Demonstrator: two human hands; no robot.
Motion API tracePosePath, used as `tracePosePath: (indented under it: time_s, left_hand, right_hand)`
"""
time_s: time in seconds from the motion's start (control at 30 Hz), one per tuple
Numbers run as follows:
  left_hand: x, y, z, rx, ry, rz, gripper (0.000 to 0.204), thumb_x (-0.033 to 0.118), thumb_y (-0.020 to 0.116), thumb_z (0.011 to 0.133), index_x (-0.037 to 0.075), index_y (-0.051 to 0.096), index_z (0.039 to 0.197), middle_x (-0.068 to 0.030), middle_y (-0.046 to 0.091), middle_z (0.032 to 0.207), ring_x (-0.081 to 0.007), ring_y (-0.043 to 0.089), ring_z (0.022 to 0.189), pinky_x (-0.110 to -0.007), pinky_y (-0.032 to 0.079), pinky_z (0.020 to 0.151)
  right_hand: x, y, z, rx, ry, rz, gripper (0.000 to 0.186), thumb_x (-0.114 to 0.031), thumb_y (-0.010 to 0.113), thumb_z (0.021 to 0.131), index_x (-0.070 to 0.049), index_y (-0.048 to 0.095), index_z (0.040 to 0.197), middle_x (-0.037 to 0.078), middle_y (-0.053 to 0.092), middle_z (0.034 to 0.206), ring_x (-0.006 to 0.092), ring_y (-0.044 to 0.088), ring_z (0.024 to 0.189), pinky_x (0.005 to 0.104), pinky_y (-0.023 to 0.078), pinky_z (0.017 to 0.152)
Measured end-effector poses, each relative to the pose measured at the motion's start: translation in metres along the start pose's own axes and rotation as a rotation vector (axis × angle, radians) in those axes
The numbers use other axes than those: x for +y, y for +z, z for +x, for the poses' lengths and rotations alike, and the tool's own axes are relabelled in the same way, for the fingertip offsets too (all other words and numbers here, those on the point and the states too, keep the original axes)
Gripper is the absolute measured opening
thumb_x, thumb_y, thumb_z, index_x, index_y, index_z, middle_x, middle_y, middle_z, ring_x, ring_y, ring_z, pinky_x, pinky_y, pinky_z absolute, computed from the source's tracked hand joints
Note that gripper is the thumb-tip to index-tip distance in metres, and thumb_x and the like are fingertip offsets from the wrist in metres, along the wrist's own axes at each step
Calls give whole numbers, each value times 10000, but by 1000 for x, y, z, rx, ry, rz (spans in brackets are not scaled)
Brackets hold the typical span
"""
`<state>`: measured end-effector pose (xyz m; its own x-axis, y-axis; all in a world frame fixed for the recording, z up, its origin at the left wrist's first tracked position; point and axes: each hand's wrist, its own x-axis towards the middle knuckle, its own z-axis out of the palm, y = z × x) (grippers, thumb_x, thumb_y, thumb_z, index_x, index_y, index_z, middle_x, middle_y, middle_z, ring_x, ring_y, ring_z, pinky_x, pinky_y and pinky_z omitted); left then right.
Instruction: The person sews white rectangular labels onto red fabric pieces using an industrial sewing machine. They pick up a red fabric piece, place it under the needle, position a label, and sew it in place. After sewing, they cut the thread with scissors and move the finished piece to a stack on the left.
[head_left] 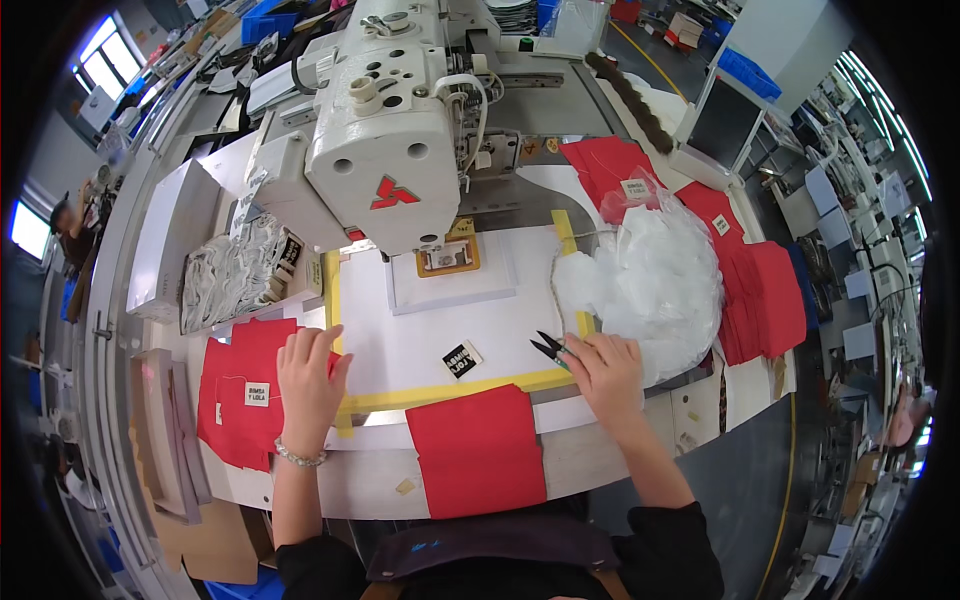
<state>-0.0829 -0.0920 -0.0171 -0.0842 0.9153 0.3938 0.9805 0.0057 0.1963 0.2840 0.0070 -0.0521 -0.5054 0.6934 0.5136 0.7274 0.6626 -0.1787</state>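
My left hand (308,385) rests over a stack of red fabric pieces (232,400) at the left, its bent fingers apart, with red cloth showing beside them. My right hand (605,385) is closed on black-bladed thread snips (552,350), blades pointing left over a white work surface (500,330) bordered with yellow tape. A small black-and-white label (462,360) lies between my hands. Another red piece (475,450) lies at the front edge. Above stands a white sewing machine (370,150), with a yellow-rimmed clamp (432,270) under its head.
A mound of white fluffy plastic-like material (650,290) sits beside more red pieces (760,300) at the right. A dark screen (720,115) stands behind them. A box of bundled white labels (225,280) and an empty tray (155,430) are at the left. A person (75,230) is at far left.
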Motion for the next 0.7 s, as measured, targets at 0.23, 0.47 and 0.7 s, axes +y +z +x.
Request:
tracePosePath:
  time_s: [0.23, 0.47, 0.7]
  left_hand:
    - [57, 31, 34, -57, 272, -200, 374, 108, 759, 739, 89, 641, 1093, -29, 583, 937, -213, 548, 862, -356, 412, 743]
    - [90, 34, 51, -75, 381, -306, 346, 81, 773, 730, 90, 659, 1057, -29, 609, 903, -228, 568, 840, -355, 423, 742]
    - [90, 40, 49, -76, 409, -331, 327, 67, 771, 724, 81, 668, 1034, -33, 608, 877, -222, 572, 817, -358, 426, 727]
  right_hand:
    - [62, -32, 37, -150, 83, -132, 135, -129, 744, 757, -123, 733, 891, -29, 614, 928, 170, 539, 927, 381, 321, 847]
    - [70, -42, 56, -459, 15, -90, 126, -114, 742, 757, -111, 731, 883, -30, 630, 956, 149, 537, 973, 388, 301, 897]
    - [69, -38, 44, -499, -46, -193, 87, -103, 708, 763, -117, 678, 843, -26, 614, 891, 151, 561, 943, 388, 317, 884]
